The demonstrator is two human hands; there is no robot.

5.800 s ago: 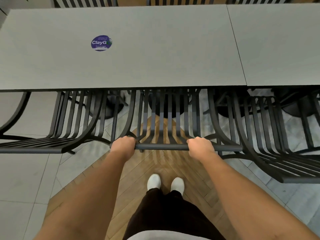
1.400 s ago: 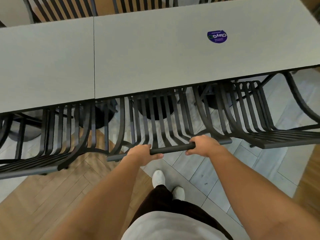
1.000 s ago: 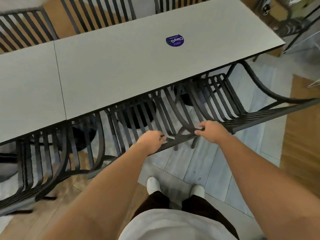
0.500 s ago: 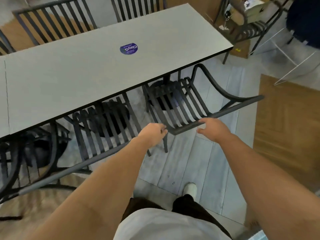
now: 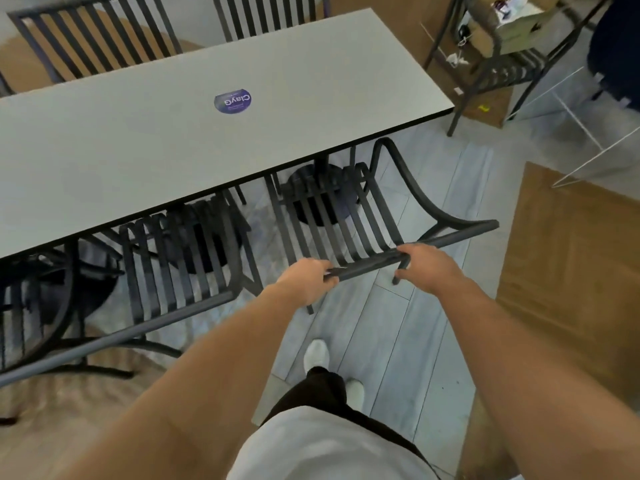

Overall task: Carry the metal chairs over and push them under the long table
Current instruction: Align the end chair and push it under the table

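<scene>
Fingers of both your hands wrap the top rail of one black metal chair [image 5: 332,216]: left hand [image 5: 306,277] closed on the rail's left end, right hand [image 5: 426,266] closed near its middle. That chair stands at the table's right end, seat partly under the long grey table [image 5: 145,157], back sticking out toward you. Chairs on your side: three counted. Second chair [image 5: 180,258] just left of the held one, tucked in; third chair [image 5: 31,306] at far left, only partly in frame. Across the table, two chair backs [image 5: 93,39] show above the far edge. One round purple sticker [image 5: 232,101] on the tabletop. Your two white shoes [image 5: 316,355] stand on grey floor planks.
</scene>
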